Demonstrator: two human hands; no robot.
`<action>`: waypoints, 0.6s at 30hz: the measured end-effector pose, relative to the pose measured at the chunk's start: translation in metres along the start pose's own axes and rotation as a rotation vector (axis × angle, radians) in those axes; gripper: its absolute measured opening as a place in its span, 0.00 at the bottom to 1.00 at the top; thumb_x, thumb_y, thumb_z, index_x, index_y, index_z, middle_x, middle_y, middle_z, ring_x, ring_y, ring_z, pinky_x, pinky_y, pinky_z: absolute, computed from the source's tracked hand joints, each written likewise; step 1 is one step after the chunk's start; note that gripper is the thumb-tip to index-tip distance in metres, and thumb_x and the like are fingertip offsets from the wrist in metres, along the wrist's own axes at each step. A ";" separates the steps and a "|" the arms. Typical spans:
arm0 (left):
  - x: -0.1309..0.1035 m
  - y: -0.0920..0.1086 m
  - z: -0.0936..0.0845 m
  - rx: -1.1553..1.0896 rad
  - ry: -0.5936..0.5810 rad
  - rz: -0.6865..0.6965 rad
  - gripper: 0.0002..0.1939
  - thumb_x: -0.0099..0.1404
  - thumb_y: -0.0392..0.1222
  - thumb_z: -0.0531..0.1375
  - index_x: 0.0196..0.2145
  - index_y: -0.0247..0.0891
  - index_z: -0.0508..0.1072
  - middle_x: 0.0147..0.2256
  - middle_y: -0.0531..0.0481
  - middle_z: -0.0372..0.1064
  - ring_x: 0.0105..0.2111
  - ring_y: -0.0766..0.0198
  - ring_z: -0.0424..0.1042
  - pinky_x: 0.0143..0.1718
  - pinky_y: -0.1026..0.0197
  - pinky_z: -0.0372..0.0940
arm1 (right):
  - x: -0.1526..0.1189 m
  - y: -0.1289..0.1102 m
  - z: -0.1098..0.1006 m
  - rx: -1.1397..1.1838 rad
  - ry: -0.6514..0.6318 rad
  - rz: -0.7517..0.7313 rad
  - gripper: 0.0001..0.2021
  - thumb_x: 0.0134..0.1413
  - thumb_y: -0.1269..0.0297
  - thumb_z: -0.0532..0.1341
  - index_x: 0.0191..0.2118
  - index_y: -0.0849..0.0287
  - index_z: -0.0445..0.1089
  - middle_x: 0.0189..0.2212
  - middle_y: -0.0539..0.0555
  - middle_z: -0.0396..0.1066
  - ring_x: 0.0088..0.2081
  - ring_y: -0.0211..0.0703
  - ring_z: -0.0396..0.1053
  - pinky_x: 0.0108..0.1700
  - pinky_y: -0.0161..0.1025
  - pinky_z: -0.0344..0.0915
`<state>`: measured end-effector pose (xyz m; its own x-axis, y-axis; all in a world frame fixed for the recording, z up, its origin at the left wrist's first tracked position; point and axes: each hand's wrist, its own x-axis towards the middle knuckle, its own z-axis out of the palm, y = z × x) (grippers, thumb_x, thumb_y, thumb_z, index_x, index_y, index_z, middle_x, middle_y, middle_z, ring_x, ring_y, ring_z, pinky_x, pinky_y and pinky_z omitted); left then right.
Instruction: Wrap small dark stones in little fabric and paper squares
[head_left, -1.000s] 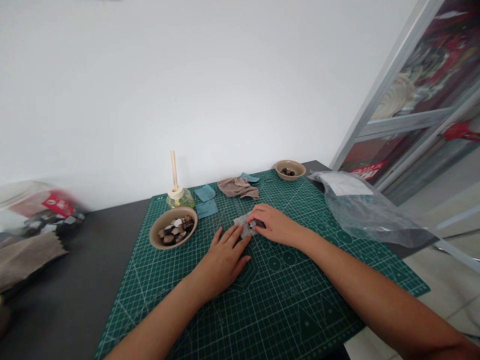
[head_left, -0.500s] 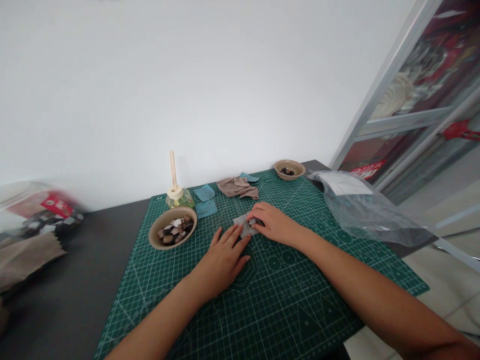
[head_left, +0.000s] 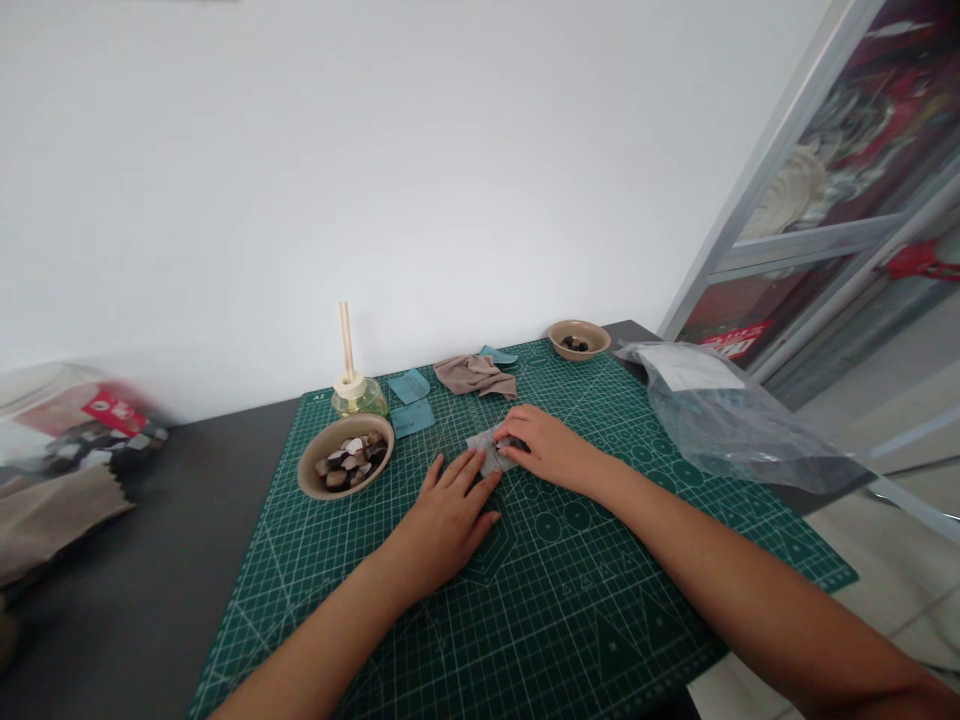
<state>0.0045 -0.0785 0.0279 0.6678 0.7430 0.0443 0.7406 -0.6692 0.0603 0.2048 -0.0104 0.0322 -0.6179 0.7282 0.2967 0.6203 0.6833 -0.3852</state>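
Note:
A small piece of grey sheet (head_left: 491, 460), which looks like sandpaper, lies on the green cutting mat (head_left: 517, 620). My left hand (head_left: 444, 520) rests flat with fingers spread, its fingertips pressing on the sheet's near left edge. My right hand (head_left: 544, 445) pinches a small dark stone (head_left: 511, 442) against the sheet; the fingers cover most of the stone. Left of my hands, a beige bowl (head_left: 306, 470) holds several brown, black and white stones. Another beige bowl (head_left: 600, 345), at the far right, has a few dark stones in it.
Blue paper pieces (head_left: 412, 418) and a crumpled brown cloth (head_left: 474, 375) lie behind my hands. A glass reed diffuser (head_left: 360, 395) stands by the wall. A clear plastic bag (head_left: 720, 420) is at right. Left are a bag of stones (head_left: 105, 430) and a brown cloth (head_left: 56, 515).
The right fingers and the stone have shifted very slightly on the grey sheet. My left hand stays in place.

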 end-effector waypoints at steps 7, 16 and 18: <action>0.000 0.000 -0.001 -0.003 -0.004 -0.002 0.23 0.70 0.43 0.52 0.60 0.37 0.57 0.62 0.39 0.51 0.63 0.50 0.47 0.60 0.39 0.47 | -0.001 -0.004 -0.004 0.029 -0.031 -0.028 0.08 0.53 0.74 0.60 0.40 0.63 0.71 0.38 0.57 0.68 0.44 0.47 0.64 0.48 0.44 0.62; 0.001 0.001 -0.003 -0.015 -0.010 -0.005 0.23 0.70 0.44 0.51 0.60 0.38 0.57 0.62 0.39 0.50 0.63 0.50 0.48 0.59 0.39 0.47 | -0.001 -0.004 -0.006 0.094 -0.045 -0.039 0.08 0.53 0.75 0.60 0.39 0.62 0.71 0.37 0.56 0.68 0.43 0.45 0.64 0.47 0.43 0.63; 0.001 0.001 -0.003 -0.009 -0.012 -0.004 0.22 0.70 0.43 0.52 0.60 0.37 0.58 0.62 0.38 0.51 0.63 0.50 0.48 0.59 0.38 0.48 | -0.001 -0.002 -0.006 0.074 -0.015 -0.009 0.06 0.55 0.72 0.59 0.39 0.62 0.72 0.37 0.57 0.67 0.43 0.46 0.64 0.47 0.43 0.62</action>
<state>0.0057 -0.0785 0.0314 0.6654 0.7458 0.0326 0.7429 -0.6658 0.0690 0.2065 -0.0120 0.0377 -0.6306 0.7209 0.2874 0.5778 0.6833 -0.4463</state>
